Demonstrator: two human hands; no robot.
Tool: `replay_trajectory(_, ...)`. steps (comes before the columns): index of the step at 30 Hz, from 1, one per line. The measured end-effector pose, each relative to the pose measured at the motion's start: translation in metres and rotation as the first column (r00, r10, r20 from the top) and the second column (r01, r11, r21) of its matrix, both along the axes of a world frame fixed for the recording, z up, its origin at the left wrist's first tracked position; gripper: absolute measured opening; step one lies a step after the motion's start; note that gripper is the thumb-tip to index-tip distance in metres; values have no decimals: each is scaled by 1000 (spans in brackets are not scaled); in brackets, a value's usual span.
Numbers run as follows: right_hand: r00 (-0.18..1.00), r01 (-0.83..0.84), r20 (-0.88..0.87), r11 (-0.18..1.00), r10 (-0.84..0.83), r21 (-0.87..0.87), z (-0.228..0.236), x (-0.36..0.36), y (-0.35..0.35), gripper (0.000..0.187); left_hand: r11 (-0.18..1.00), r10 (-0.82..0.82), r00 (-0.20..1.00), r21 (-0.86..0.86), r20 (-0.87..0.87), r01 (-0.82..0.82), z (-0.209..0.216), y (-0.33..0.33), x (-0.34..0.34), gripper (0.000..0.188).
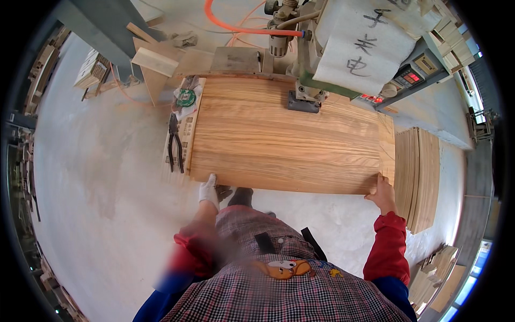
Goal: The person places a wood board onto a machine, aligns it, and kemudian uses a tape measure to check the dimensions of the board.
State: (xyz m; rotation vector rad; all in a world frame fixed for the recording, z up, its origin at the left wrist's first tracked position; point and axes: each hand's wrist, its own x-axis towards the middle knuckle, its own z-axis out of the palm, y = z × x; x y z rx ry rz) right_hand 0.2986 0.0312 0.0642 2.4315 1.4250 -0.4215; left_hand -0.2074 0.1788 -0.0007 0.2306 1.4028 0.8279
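Observation:
A wide wooden panel [289, 145] with streaked grain lies flat in front of me under a machine's dark pressing block [303, 102]. My left hand [210, 191], in a white glove, grips its near edge close to the left corner. Bare, my right hand [382, 194] pinches the near right corner, thumb at the edge and fingers on top. Beyond the panel's left end, black-handled pliers [175, 144] rest on a pale strip. A small round green item [186, 97] sits on crumpled plastic at the far end of that strip.
The green machine body [322, 80] stands behind the panel, draped with a white written sheet [359, 48]. An orange hose [241, 29] runs to its air fitting. Stacked wooden panels [418, 177] stand at the right. A grey steel column [102, 32] rises at far left.

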Motion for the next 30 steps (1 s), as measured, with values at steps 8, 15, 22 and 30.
replay_trajectory(8, 1000, 5, 4, 1000, -5, 6, -2, 0, -2, 105, 1000, 10, 1000, 2, 22, -10, -3, 0, -1, 31)
replay_trajectory(15, 1000, -6, 1, 999, 6, 34, -1, 0, -3, 105, 1000, 9, 1000, -10, 18, -9, -9, 1, -4, 33)
replay_trajectory(22, 1000, 1, -10, 1000, 0, 27, -2, 2, -3, 103, 1000, 10, 1000, 8, 19, -11, -3, 0, 0, 35)
replay_trajectory(30, 1000, 8, 3, 1000, -8, -18, 1, 0, -1, 103, 999, 40, 999, -9, 33, -39, -3, 0, 0, 29)
